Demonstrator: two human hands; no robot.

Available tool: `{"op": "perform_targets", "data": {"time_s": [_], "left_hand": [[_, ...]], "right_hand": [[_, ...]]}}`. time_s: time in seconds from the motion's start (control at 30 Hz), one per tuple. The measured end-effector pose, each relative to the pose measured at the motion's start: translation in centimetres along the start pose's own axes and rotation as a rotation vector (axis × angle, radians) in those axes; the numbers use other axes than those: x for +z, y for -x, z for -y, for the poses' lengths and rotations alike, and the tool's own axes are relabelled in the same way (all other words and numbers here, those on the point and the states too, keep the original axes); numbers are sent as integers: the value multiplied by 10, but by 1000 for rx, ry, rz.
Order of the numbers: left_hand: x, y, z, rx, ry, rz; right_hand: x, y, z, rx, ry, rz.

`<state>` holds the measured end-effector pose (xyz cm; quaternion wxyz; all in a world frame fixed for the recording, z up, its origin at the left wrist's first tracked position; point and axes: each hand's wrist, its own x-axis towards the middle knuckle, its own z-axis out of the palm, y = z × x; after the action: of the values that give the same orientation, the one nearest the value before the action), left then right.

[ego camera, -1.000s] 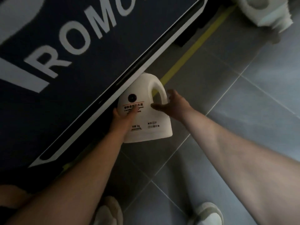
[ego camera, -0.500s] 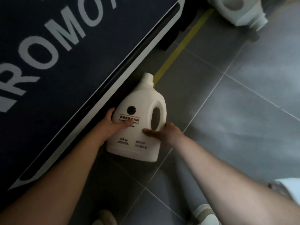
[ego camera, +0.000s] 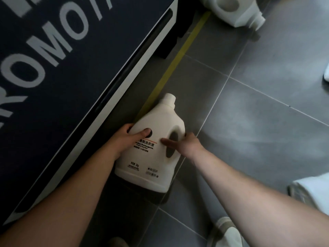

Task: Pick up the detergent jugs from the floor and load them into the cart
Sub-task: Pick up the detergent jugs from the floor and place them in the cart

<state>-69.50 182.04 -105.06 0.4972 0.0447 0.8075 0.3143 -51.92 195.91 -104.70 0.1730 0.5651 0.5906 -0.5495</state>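
Note:
A white detergent jug (ego camera: 156, 120) with a printed label and a side handle is held between both hands, its cap pointing up and away, just above the grey floor. My left hand (ego camera: 129, 138) grips its left shoulder, thumb across the label's black dot. My right hand (ego camera: 184, 145) holds the handle side, thumb pressed on the front; its other fingers are hidden behind the handle. A second white jug (ego camera: 236, 9) lies on its side on the floor at the top. The dark blue cart (ego camera: 71, 56) with white lettering fills the left.
The cart's white lower edge (ego camera: 124, 90) runs diagonally right beside the jug. A yellow floor line (ego camera: 179, 57) passes under the jug. My shoes (ego camera: 226, 232) are at the bottom. White objects (ego camera: 313, 191) sit at the right edge. Grey tile floor (ego camera: 258, 113) lies open on the right.
The jug has come out from under the cart's edge and toward me, its cap now in full sight. Both hands moved with it, still holding its two sides.

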Motion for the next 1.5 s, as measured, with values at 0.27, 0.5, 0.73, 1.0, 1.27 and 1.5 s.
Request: {"op": "perform_targets", "data": {"time_s": [0.27, 0.5, 0.73, 1.0, 1.27, 1.5], "left_hand": [[2, 13, -6, 70, 142, -17], [-3, 19, -40, 251, 221, -84], [0, 26, -64, 417, 133, -92], [0, 52, -61, 459, -213, 18], [9, 63, -42, 569, -305, -26], [6, 68, -50, 623, -327, 38]], "right_hand": [[-12, 10, 7, -120, -86, -115], [-43, 19, 35, -372, -49, -238], [-69, 29, 43, -543, 78, -341], [-89, 60, 34, -620, 439, -279], [-87, 72, 21, -669, 478, -201], [-88, 69, 20, -684, 381, -161]]}}
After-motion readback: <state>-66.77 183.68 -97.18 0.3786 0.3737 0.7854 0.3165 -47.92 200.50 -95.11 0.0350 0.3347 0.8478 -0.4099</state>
